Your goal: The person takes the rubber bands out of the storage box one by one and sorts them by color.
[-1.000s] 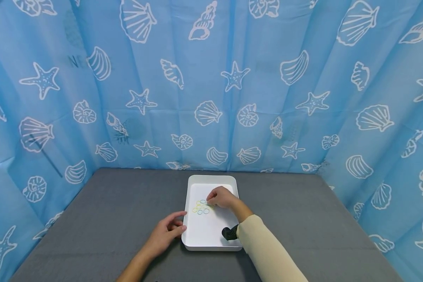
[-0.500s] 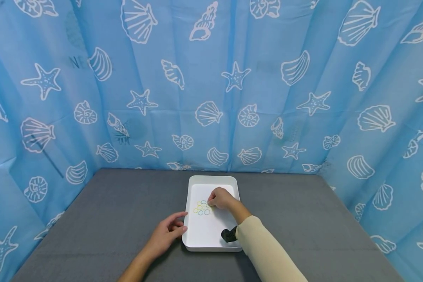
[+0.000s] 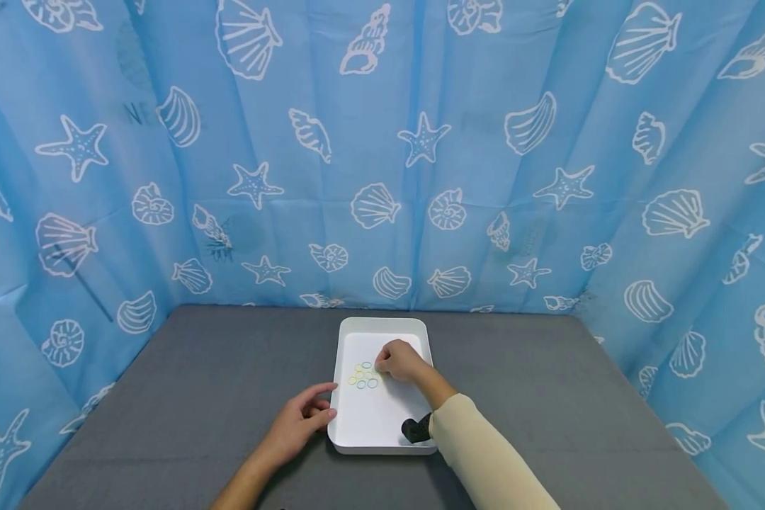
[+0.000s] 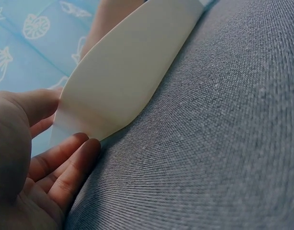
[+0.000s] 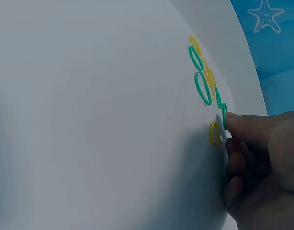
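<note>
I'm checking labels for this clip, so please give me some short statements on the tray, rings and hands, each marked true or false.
1. The white tray stands on a grey surface. True.
2. The right hand is over the inside of the tray, its thumb at a green ring. True.
3. Every ring is green. False: yellow rings lie there too.
4. The left hand touches the tray. True.
5. The left hand is among the rings. False: it is at the tray's left side.
6. The backdrop is plain. False: the blue curtain carries white shells and starfish.
</note>
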The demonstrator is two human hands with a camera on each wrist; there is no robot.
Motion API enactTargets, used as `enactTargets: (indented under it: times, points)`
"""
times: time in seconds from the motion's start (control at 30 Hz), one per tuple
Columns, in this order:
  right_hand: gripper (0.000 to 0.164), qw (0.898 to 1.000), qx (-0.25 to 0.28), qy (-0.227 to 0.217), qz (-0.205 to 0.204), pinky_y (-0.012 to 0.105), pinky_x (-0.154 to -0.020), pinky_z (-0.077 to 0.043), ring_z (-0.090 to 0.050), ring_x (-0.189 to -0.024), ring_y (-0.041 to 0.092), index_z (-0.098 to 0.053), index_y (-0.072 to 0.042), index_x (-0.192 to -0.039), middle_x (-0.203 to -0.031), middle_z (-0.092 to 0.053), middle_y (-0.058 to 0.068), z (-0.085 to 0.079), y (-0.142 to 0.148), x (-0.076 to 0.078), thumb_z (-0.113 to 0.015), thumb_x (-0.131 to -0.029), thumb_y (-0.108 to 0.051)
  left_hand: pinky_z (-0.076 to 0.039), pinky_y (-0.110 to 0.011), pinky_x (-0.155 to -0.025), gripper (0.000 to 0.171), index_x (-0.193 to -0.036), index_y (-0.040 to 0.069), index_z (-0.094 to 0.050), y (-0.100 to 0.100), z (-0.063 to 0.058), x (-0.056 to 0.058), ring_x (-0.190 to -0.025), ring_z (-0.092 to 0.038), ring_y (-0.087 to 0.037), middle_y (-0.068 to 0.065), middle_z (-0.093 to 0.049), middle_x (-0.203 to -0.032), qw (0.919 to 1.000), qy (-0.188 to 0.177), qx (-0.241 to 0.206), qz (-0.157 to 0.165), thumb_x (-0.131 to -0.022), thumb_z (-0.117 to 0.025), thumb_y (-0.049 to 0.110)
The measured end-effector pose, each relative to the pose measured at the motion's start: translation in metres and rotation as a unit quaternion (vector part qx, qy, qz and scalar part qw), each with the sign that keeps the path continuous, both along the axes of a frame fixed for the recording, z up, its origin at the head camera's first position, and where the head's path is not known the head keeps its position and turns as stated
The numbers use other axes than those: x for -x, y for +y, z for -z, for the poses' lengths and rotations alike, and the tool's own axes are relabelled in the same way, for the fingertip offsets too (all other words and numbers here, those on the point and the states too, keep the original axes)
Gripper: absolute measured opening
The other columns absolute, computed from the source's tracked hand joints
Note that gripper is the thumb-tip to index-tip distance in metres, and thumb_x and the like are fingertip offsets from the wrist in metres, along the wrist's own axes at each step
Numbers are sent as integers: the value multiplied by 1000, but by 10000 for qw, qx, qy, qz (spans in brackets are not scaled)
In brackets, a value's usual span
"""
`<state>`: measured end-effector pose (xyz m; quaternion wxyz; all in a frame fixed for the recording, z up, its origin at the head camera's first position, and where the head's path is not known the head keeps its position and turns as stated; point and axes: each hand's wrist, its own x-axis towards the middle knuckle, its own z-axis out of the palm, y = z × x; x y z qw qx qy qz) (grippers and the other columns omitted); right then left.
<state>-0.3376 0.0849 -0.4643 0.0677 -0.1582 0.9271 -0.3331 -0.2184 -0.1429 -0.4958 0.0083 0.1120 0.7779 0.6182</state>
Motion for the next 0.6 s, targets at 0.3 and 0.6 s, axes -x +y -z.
enactTargets:
  times: [0.3,0.6]
  points:
    - [10,9998,-3,168,143,26,-58,-41,-49,-64,13,-68,-5,-78,-71,-58,-1,-13,3,-4,-68,-88,-4,-51,-28,-68,46,-131,1,-57,-3,1,1,-76,-61,-17,-12,-62,-95,9999,-54,34,124,-89,-71,11]
    - [8,9978,383,486,223,29,-63,-45,-52,-67,13,-68,-4,-81,-74,-60,0,-34,19,-5,-68,-89,-3,-51,-28,-70,48,-133,2,-56,-5,-1,0,-80,-62,-19,-13,-63,-98,9996,-6,110,259,-89,-71,12]
